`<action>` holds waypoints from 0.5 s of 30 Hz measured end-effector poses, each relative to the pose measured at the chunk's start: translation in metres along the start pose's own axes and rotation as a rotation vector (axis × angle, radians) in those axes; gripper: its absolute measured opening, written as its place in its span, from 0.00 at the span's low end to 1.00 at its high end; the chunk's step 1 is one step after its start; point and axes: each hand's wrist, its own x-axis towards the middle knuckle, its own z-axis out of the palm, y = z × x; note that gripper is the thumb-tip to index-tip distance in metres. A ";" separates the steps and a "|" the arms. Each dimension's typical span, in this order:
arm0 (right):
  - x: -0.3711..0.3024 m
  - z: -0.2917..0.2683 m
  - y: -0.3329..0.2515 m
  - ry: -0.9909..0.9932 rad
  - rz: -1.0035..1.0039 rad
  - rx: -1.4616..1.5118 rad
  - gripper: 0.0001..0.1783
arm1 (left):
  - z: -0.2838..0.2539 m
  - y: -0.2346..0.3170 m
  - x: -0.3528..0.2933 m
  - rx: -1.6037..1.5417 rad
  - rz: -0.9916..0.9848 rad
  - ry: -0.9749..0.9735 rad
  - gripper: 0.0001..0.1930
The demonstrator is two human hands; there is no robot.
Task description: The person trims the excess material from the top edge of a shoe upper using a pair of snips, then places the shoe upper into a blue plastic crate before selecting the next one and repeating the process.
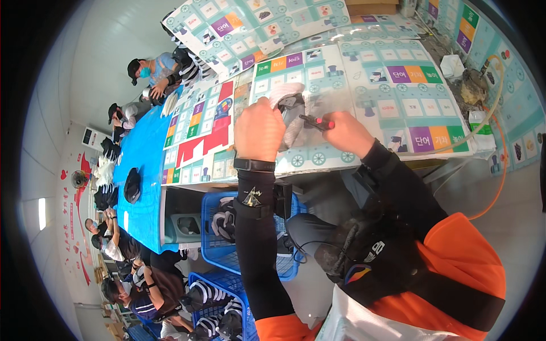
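Left hand (259,129) fisted round one grey-white fabric shoe upper (290,111); right hand (347,133) pinching one red-handled tool (317,121); two blue plastic crates (219,250) below.

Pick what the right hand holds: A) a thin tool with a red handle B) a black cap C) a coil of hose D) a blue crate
A: the right hand grips a thin tool with a red handle, its tip aimed at the grey-and-white shoe piece held in the left hand.
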 end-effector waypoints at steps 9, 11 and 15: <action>0.007 -0.031 0.040 -0.154 0.200 0.081 0.21 | -0.045 -0.056 -0.048 -0.105 -0.071 0.225 0.12; 0.003 -0.076 0.073 -0.009 0.281 -0.117 0.21 | -0.081 -0.058 -0.078 -0.266 -0.172 0.314 0.11; 0.010 -0.142 0.196 0.163 0.133 -0.416 0.25 | -0.083 -0.113 -0.151 -0.347 -0.333 0.417 0.15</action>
